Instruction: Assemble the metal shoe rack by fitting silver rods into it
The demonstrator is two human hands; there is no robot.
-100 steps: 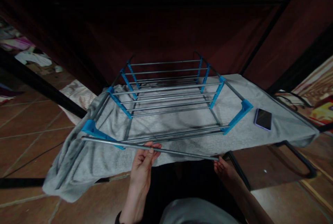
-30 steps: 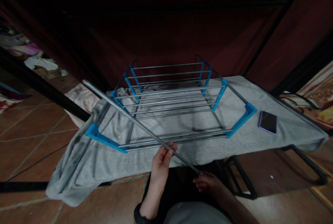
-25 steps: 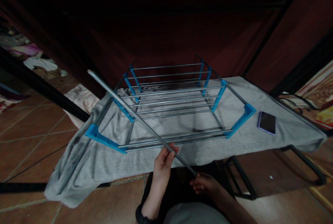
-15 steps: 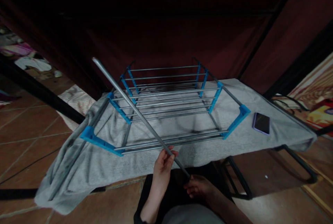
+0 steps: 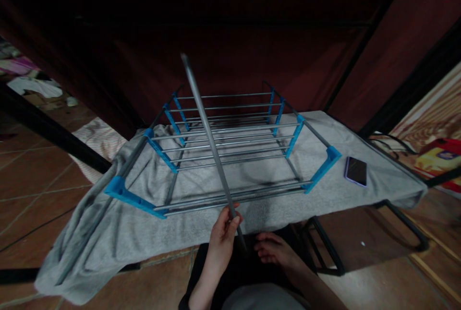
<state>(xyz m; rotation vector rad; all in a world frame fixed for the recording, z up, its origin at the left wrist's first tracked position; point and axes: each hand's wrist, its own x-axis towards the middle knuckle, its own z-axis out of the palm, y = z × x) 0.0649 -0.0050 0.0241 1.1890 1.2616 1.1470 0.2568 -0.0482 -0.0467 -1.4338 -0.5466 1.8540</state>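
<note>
A long grey metal tube (image 5: 212, 144) is pinched near its lower end by my left hand (image 5: 225, 231), and its far end points up over the rack. Just right of the tube's lower end, my right hand (image 5: 272, 248) is off it, with fingers slightly curled and apart and nothing in them. Beyond both hands, a rack (image 5: 237, 130) of grey metal bars and blue plastic brackets lies on a grey cloth (image 5: 118, 240). The nearest blue bracket (image 5: 137, 199) on the left joins the bars to the side tube.
A phone (image 5: 356, 171) lies on the cloth right of the rack. Behind stands a dark red wooden panel (image 5: 230, 55). A black metal frame (image 5: 327, 247) is below the cloth on the right. At far right sits a red and yellow package (image 5: 437, 161).
The tube has swung to a steeper angle, its upper end moving right. My right hand has let go of the tube's lower end, while my left hand keeps its pinch.
</note>
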